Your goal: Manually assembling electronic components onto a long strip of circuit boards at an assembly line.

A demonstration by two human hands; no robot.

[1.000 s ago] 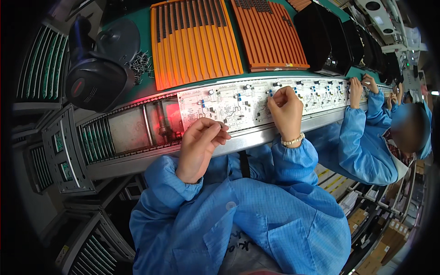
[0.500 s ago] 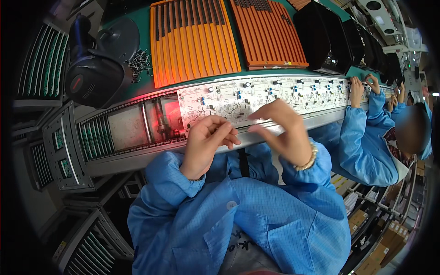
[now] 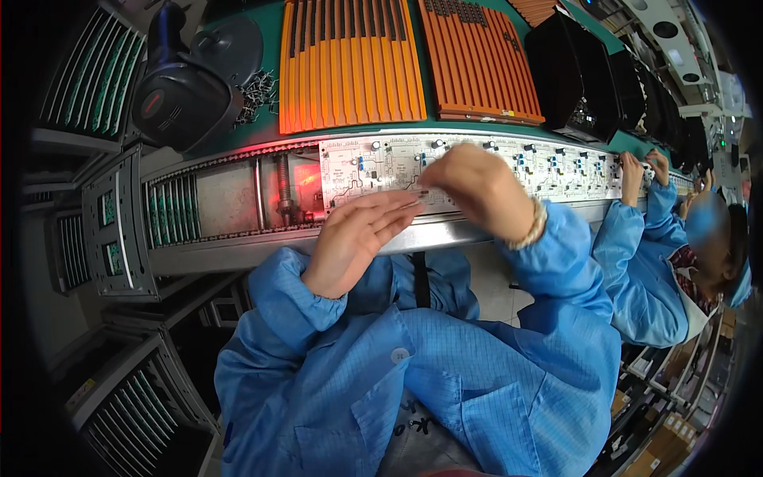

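Observation:
White circuit boards (image 3: pixel 342 169) with blue, black and silver parts stand in a row on the conveyor rail. At the board's near edge, my left hand (image 3: pixel 354 238) is held palm up with its fingers stretched out. Any small part lying on that palm is too small to make out. Over the boards, just right of the left fingertips, is my right hand (image 3: pixel 481 191), blurred, its fingers curled and pinched downward. What sits between those fingertips is hidden.
Behind the conveyor stand an orange slotted tray (image 3: pixel 350 79), a red-brown tray (image 3: pixel 481 71) and black bins (image 3: pixel 572 75). A barcode scanner (image 3: pixel 179 103) and loose metal pins (image 3: pixel 258 95) lie at left. A co-worker's hands (image 3: pixel 632 176) work farther right; racks of green boards (image 3: pixel 99 75) stand left.
My left hand has opened from a pinch to stretched fingers. My right hand has moved up and left over the boards and curled downward. The view has shifted slightly.

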